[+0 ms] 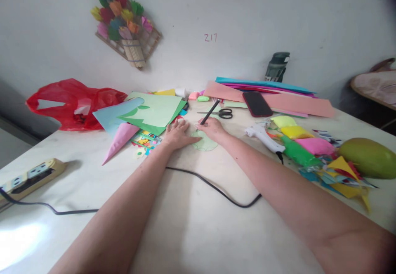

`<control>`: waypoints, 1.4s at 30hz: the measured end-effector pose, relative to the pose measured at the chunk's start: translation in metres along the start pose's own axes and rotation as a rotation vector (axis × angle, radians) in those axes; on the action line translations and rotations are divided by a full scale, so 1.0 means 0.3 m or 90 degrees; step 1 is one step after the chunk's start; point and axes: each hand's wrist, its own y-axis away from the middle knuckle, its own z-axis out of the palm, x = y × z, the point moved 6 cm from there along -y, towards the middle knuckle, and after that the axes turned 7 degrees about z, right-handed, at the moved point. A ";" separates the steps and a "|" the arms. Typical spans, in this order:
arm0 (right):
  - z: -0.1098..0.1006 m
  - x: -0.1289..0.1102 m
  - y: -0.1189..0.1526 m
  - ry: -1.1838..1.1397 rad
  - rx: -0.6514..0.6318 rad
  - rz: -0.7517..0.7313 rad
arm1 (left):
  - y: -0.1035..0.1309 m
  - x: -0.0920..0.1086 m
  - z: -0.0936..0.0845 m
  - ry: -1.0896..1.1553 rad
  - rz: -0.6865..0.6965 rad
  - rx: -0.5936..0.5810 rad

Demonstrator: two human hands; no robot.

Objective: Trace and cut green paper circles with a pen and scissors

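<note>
My left hand (177,135) lies flat, fingers spread, pressing on the left edge of a small pale green paper piece (206,143) on the white table (192,220). My right hand (213,128) grips a black pen (210,112) with its tip down at the top of that paper piece. Both forearms stretch out from the near edge.
Scissors (223,113), a phone (257,103) on stacked coloured sheets (272,96), a white glue gun (264,137) with a black cable (216,189), clay packets (301,144), a green mango (369,157), a red bag (72,102), green and blue sheets (148,111), a pink cone (119,140), a power strip (29,178).
</note>
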 end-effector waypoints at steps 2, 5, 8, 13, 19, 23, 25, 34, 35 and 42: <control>-0.001 -0.001 0.000 -0.001 -0.001 0.002 | 0.000 -0.001 0.000 0.000 -0.002 0.000; -0.005 -0.001 0.001 -0.005 0.000 0.005 | 0.000 -0.003 0.001 0.002 -0.005 0.000; -0.009 0.001 0.002 -0.009 0.005 0.012 | -0.001 -0.002 0.000 0.001 -0.005 -0.003; -0.010 0.004 0.002 -0.021 0.004 0.020 | 0.001 0.001 -0.001 0.000 -0.007 -0.008; -0.015 0.008 0.000 -0.024 0.011 0.031 | 0.001 0.000 0.000 -0.003 -0.004 -0.007; -0.018 0.008 0.002 -0.029 0.008 0.036 | 0.001 -0.001 -0.001 -0.004 -0.001 -0.007; -0.020 0.006 0.002 -0.032 0.008 0.036 | 0.001 -0.001 -0.002 -0.004 -0.002 -0.007; -0.028 0.003 0.003 -0.024 0.012 0.037 | 0.002 0.000 0.000 -0.012 -0.004 -0.012; -0.029 0.002 0.003 -0.023 0.013 0.035 | 0.002 0.000 0.000 -0.013 -0.003 -0.012; -0.027 0.008 -0.005 -0.025 0.024 0.024 | -0.002 -0.003 0.001 -0.016 -0.001 -0.008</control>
